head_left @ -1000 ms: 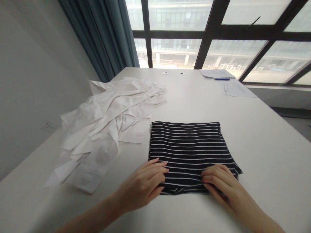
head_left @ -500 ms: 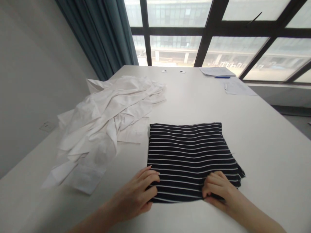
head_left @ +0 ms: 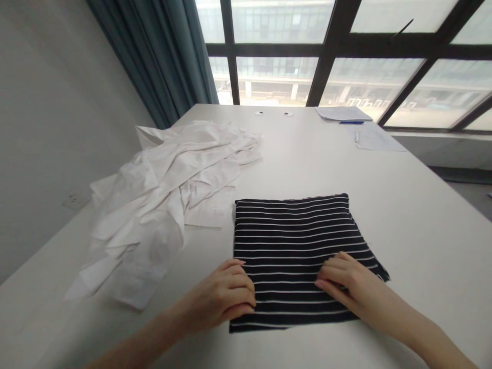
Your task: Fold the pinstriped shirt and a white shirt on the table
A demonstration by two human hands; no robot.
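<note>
A black garment with thin white stripes (head_left: 288, 241) lies folded into a rough square on the white table (head_left: 307, 159). Its right side slants out to a pointed corner, and the near edge hangs a bit uneven. My left hand (head_left: 225, 292) rests on the lower left edge of the fabric, fingers curled over it. On the lower right part, my right hand (head_left: 346, 282) has its fingers bunched together, gripping the cloth. Whatever the fingertips of either hand pinch is partly hidden. The exact kind of garment cannot be told.
A heap of crumpled white fabric (head_left: 165, 189) spreads over the table's left side, close to the wall. Sheets of paper (head_left: 342, 114) and a blue pen (head_left: 351, 122) lie at the far right. Two small white discs (head_left: 288, 114) sit near the far edge. A blue curtain (head_left: 161, 56) hangs beside the window.
The near edge of the striped garment has come nearer to me and lies flatter, its small crumple gone. Both hands shifted toward me, then slid slightly back up over the cloth.
</note>
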